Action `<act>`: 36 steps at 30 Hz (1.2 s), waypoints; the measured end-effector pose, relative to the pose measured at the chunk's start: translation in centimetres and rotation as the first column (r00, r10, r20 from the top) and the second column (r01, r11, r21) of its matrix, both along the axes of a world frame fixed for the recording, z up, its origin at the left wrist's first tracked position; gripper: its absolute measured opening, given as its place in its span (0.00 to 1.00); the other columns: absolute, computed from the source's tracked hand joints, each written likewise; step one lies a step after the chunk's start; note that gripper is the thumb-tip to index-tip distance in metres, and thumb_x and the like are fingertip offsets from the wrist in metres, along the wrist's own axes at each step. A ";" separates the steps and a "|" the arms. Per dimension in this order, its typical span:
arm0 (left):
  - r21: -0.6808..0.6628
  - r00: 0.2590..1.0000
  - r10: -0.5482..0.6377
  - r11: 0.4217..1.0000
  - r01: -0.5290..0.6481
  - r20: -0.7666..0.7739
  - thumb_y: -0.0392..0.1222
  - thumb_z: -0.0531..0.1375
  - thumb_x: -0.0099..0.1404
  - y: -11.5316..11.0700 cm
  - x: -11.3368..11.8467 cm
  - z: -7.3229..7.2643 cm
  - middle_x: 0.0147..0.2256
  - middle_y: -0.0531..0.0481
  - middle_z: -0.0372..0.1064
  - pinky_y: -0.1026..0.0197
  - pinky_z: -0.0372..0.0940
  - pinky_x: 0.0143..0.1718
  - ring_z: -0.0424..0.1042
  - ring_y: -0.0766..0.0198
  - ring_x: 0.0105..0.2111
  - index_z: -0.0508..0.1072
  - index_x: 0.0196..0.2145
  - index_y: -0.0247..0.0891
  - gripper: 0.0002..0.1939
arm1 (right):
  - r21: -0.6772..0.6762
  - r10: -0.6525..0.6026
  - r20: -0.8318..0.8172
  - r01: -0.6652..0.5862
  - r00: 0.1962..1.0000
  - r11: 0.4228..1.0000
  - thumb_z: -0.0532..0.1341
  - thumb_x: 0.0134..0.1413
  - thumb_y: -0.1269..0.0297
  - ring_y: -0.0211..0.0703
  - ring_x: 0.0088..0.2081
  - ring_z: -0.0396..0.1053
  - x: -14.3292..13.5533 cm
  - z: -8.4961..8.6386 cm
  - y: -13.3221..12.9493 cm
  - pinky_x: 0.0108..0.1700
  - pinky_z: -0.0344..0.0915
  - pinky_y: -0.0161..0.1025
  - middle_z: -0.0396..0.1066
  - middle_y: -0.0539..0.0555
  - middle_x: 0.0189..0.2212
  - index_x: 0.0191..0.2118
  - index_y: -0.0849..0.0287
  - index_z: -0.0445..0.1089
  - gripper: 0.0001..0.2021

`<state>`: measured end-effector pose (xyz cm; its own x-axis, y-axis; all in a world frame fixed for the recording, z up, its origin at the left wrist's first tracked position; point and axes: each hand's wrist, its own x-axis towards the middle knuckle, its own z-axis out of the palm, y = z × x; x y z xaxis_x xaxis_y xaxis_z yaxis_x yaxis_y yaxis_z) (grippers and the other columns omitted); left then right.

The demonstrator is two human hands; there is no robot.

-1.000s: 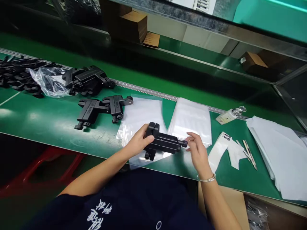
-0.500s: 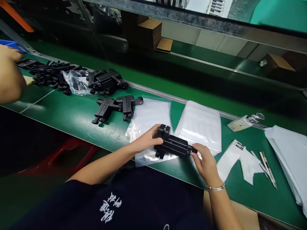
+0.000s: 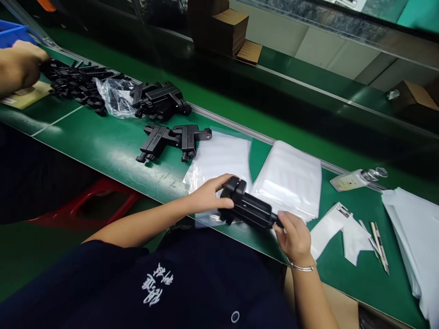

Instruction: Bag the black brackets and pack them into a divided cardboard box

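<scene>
Between my two hands is a black plastic bracket-like device (image 3: 255, 209), held just above the bench's near edge. My left hand (image 3: 212, 195) is closed around its wider, hinged end. The fingers of my right hand (image 3: 294, 234) pinch the narrow knob at its other end. Under and behind it lie a few clear plastic bags (image 3: 224, 153) and a thicker stack of clear bags (image 3: 291, 176). Two similar black devices, one (image 3: 156, 141) beside the other (image 3: 188, 140), rest on the bench to the left of the bags.
Farther left are a pile of black parts (image 3: 82, 84), a crumpled clear bag (image 3: 116, 97) and another person's hand (image 3: 20, 66) near a blue bin (image 3: 13, 33). Rightward stand a pump bottle (image 3: 350, 179), label strips (image 3: 329, 226), pens (image 3: 379, 242) and white sheets (image 3: 414, 242). A shelf (image 3: 329, 27) overhangs the back.
The view has shifted slightly. My hands keep hold of the black device, my right fingers having turned a little at its knob. The other person's hand has moved at the left.
</scene>
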<state>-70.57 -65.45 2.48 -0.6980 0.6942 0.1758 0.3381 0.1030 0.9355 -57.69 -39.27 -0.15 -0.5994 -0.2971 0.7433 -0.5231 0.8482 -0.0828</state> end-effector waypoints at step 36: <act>0.184 0.942 0.227 0.943 -0.275 0.247 0.63 0.64 0.55 1.4 -0.5 -0.4 0.43 0.42 0.71 0.56 0.66 0.45 0.71 0.53 0.45 0.65 0.49 0.36 0.34 | -0.878 0.143 0.409 0.346 0.901 0.331 0.62 0.53 0.49 0.46 0.45 0.68 -4.6 -2.3 -3.6 0.52 0.63 0.47 0.72 0.55 0.41 0.39 0.58 0.71 0.16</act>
<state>-71.06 -64.00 2.09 -0.8824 0.4541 0.1230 0.1115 -0.0521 0.9924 -62.27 -42.91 -2.46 -0.8371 0.5090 0.2003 -0.1563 0.1283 -0.9793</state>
